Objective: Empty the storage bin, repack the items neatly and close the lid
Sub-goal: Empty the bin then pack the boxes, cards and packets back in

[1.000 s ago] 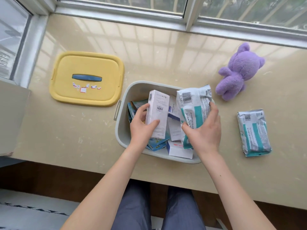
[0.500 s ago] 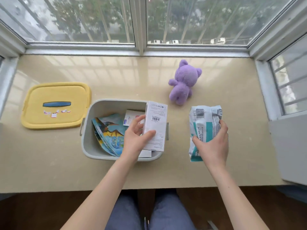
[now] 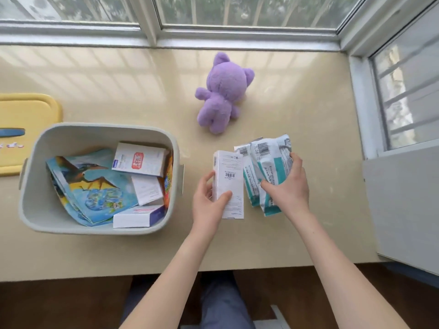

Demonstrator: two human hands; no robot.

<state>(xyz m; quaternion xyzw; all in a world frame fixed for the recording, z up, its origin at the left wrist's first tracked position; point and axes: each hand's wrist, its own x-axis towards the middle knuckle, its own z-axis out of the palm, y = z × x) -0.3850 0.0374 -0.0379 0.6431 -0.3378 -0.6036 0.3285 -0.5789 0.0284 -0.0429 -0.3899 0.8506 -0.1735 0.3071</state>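
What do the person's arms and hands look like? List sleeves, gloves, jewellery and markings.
Both forearms are bare down to the bottom edge of the picture, and no sleeves show. The left hand and the right hand wear no gloves. No ring, watch, bracelet or marking is visible on either.

The left hand [image 3: 209, 205] grips a white box [image 3: 229, 179]; just right, the right hand [image 3: 288, 186] holds a teal-and-white pack [image 3: 270, 162]; the grey bin [image 3: 99, 225] sits left.
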